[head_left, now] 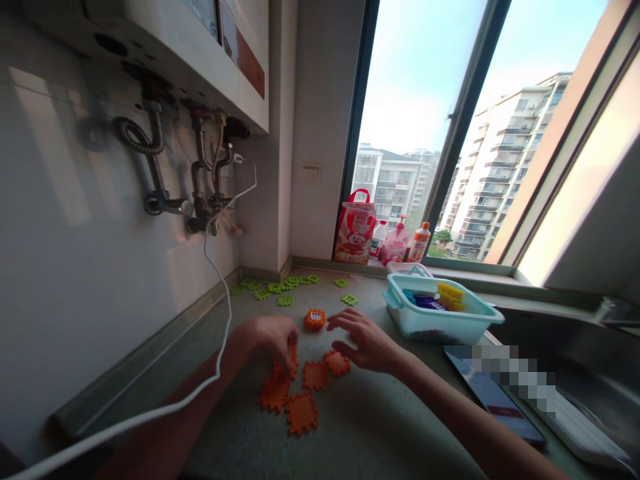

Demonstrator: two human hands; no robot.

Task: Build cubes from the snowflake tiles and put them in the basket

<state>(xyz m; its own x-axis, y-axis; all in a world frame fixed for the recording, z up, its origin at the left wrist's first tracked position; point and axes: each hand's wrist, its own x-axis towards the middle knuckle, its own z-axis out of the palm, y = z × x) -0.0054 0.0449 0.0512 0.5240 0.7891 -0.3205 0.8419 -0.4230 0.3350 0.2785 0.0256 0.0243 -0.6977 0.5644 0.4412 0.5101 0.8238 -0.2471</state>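
Observation:
My left hand (270,337) is closed at the fingertips on an orange interlocking tile (294,368), partly hidden by the fingers. That piece is tilted up beside a flat orange tile with toothed edges (275,392). More loose orange ones lie close by: a front tile (303,413), a middle tile (315,375) and a right-hand tile (338,363). My right hand (367,341) is open, fingers apart and curved, with nothing visible in it. It hovers just right of a small stack of orange tiles (315,320) with a white label on top.
Green interlocking tiles (283,287) lie along the back of the counter. A light-blue tub (440,327) with purple and yellow pieces stands right, before a sink (575,347). A phone (493,393) lies nearer. A white cable (220,360) crosses over my left arm.

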